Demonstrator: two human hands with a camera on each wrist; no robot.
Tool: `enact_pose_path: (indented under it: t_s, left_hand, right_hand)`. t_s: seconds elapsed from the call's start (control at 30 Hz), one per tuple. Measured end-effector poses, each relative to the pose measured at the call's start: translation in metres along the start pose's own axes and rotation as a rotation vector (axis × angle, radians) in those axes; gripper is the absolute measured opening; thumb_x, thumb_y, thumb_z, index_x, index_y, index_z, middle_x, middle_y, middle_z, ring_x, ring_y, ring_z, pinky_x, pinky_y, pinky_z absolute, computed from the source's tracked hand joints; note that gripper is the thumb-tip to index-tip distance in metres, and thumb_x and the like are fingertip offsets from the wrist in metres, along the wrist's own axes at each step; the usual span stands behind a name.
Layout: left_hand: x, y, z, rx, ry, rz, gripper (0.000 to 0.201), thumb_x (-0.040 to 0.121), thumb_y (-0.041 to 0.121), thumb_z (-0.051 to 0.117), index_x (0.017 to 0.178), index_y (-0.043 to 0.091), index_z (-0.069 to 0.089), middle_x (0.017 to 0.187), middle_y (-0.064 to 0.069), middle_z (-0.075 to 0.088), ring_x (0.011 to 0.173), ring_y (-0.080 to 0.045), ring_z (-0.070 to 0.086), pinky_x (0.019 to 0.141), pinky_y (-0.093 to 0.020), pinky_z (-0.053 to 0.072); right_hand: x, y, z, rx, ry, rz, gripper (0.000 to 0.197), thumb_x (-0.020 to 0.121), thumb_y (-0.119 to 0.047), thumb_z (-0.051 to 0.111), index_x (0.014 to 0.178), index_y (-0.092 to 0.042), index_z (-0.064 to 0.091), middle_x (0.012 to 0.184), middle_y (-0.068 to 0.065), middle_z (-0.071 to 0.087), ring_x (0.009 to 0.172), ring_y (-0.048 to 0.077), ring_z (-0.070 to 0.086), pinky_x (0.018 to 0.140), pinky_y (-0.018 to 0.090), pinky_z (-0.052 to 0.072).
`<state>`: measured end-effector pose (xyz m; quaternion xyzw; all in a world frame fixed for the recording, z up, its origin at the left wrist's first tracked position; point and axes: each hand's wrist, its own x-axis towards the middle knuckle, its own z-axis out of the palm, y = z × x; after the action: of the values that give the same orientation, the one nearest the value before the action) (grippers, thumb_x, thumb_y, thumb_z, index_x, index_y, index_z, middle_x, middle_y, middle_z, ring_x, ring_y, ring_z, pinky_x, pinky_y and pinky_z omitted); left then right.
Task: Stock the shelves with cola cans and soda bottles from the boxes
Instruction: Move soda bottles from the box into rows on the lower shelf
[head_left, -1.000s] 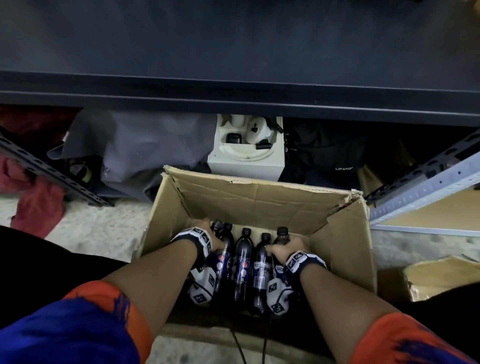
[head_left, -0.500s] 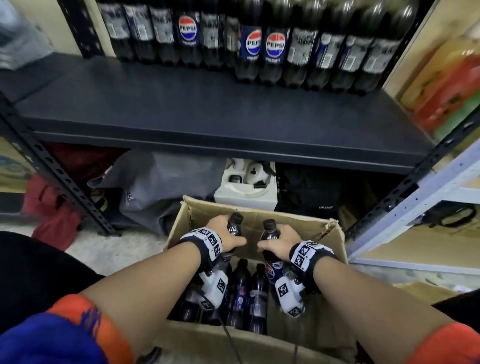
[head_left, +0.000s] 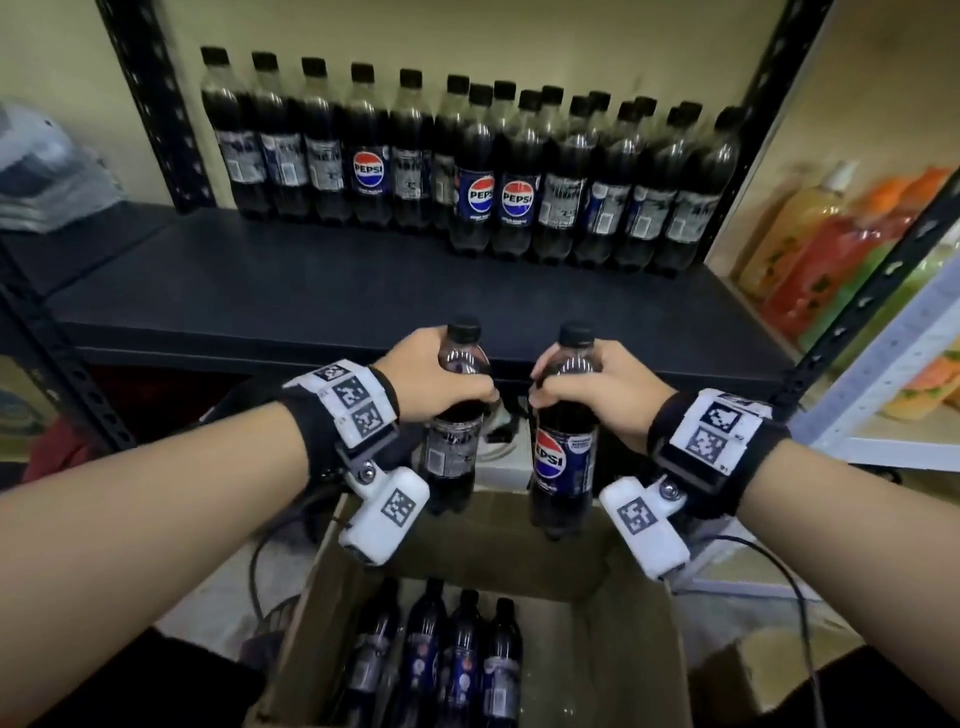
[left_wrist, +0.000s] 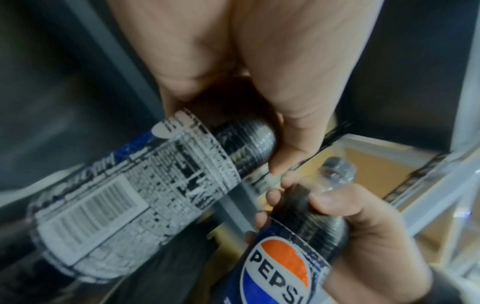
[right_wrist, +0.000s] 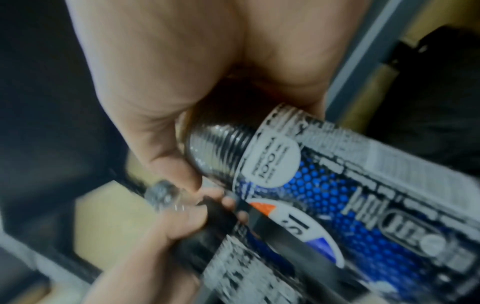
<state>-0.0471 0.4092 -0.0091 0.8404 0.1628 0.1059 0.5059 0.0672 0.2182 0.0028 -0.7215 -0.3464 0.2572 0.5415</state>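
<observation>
My left hand (head_left: 441, 379) grips the shoulder of a dark Pepsi bottle (head_left: 454, 447), its barcode side facing me (left_wrist: 124, 197). My right hand (head_left: 587, 395) grips a second Pepsi bottle (head_left: 563, 457) the same way, logo toward me (right_wrist: 350, 205). Both bottles hang upright, side by side, above the open cardboard box (head_left: 660, 649) and just in front of the black shelf (head_left: 270, 291). Several more bottles (head_left: 447, 665) stand in the box. A row of Pepsi bottles (head_left: 483, 171) lines the back of the shelf.
Black perforated shelf posts (head_left: 150, 104) rise at left and right. A white shelf unit (head_left: 893, 364) with colourful pouches (head_left: 841, 249) stands at right. A white appliance (head_left: 498, 452) and dark cloth lie under the shelf. Cables (head_left: 795, 597) trail from my wrists.
Both hands have lifted a bottle each out of the box, rising from inside it to the level of the shelf's front edge. My view has tilted up to the shelf.
</observation>
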Motion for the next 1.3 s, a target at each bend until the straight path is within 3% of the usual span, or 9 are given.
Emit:
enact_pose_path:
  t_s: [0.13, 0.27, 0.4, 0.6, 0.73, 0.9, 1.07, 1.23, 1.3]
  left_hand:
    - [0.011, 0.042, -0.047, -0.118, 0.098, 0.086, 0.029, 0.071, 0.006, 0.086, 0.092, -0.002, 0.068, 0.086, -0.014, 0.072, 0.077, -0.018, 0.067, 0.082, -0.039, 0.057]
    - [0.02, 0.071, -0.081, -0.25, 0.239, 0.153, 0.028, 0.058, 0.016, 0.08, 0.084, 0.011, 0.068, 0.092, -0.021, 0.07, 0.08, -0.019, 0.066, 0.084, -0.036, 0.054]
    - [0.033, 0.078, -0.105, -0.267, 0.27, 0.192, 0.039, 0.052, 0.019, 0.082, 0.088, 0.007, 0.069, 0.099, -0.028, 0.07, 0.082, -0.021, 0.066, 0.087, -0.038, 0.054]
    - [0.055, 0.072, -0.119, -0.286, 0.331, 0.195, 0.051, 0.041, 0.03, 0.083, 0.087, 0.014, 0.069, 0.105, -0.024, 0.071, 0.084, -0.02, 0.068, 0.089, -0.038, 0.057]
    - [0.071, 0.069, -0.124, -0.264, 0.319, 0.196, 0.041, 0.05, 0.018, 0.085, 0.088, 0.016, 0.069, 0.104, -0.022, 0.072, 0.083, -0.018, 0.068, 0.08, -0.031, 0.057]
    - [0.087, 0.067, -0.119, -0.283, 0.313, 0.216, 0.058, 0.045, 0.019, 0.09, 0.096, 0.019, 0.062, 0.102, -0.015, 0.075, 0.091, -0.024, 0.072, 0.085, -0.036, 0.058]
    - [0.096, 0.062, -0.118, -0.214, 0.232, 0.273, 0.053, 0.07, -0.002, 0.087, 0.107, 0.023, 0.059, 0.098, 0.005, 0.073, 0.095, -0.015, 0.073, 0.089, -0.031, 0.056]
    - [0.09, 0.065, -0.117, -0.205, 0.175, 0.307, 0.045, 0.074, 0.008, 0.085, 0.112, 0.018, 0.062, 0.104, 0.007, 0.076, 0.099, -0.01, 0.072, 0.089, -0.023, 0.056]
    - [0.087, 0.065, -0.12, -0.191, 0.189, 0.315, 0.055, 0.069, 0.017, 0.087, 0.117, 0.015, 0.062, 0.109, 0.004, 0.075, 0.101, -0.011, 0.072, 0.091, -0.024, 0.056]
  right_hand:
    - [0.028, -0.047, -0.007, 0.097, 0.028, -0.122, 0.023, 0.061, -0.004, 0.076, 0.083, -0.007, 0.068, 0.087, 0.022, 0.067, 0.08, 0.03, 0.065, 0.083, 0.042, 0.053]
    - [0.056, -0.086, -0.011, 0.119, 0.047, -0.205, 0.024, 0.063, -0.006, 0.077, 0.085, -0.005, 0.067, 0.083, 0.018, 0.066, 0.078, 0.028, 0.066, 0.079, 0.039, 0.054]
    - [0.085, -0.11, -0.013, 0.124, 0.133, -0.265, 0.017, 0.069, -0.001, 0.079, 0.073, -0.012, 0.068, 0.073, 0.006, 0.066, 0.075, 0.022, 0.065, 0.073, 0.032, 0.053]
    - [0.122, -0.115, -0.004, 0.076, 0.265, -0.315, 0.023, 0.071, -0.003, 0.081, 0.06, -0.021, 0.07, 0.067, -0.001, 0.069, 0.069, 0.014, 0.065, 0.07, 0.033, 0.054]
    - [0.136, -0.105, 0.006, 0.012, 0.326, -0.324, 0.021, 0.067, -0.011, 0.084, 0.08, -0.004, 0.07, 0.081, 0.014, 0.073, 0.075, 0.023, 0.069, 0.08, 0.047, 0.059]
    - [0.149, -0.098, 0.012, 0.014, 0.369, -0.342, 0.026, 0.072, -0.02, 0.087, 0.087, -0.007, 0.07, 0.083, 0.009, 0.075, 0.083, 0.03, 0.072, 0.083, 0.051, 0.06]
    - [0.148, -0.093, 0.017, 0.042, 0.297, -0.363, 0.053, 0.076, -0.049, 0.084, 0.101, -0.005, 0.068, 0.097, 0.016, 0.074, 0.092, 0.033, 0.072, 0.086, 0.054, 0.058]
    - [0.138, -0.093, 0.006, -0.056, 0.238, -0.332, 0.046, 0.082, -0.054, 0.078, 0.113, -0.021, 0.067, 0.107, -0.004, 0.075, 0.101, 0.012, 0.071, 0.097, 0.045, 0.055]
    - [0.133, -0.093, -0.004, -0.147, 0.207, -0.332, 0.047, 0.08, -0.057, 0.077, 0.114, -0.028, 0.064, 0.109, -0.01, 0.073, 0.104, 0.007, 0.069, 0.099, 0.042, 0.053]
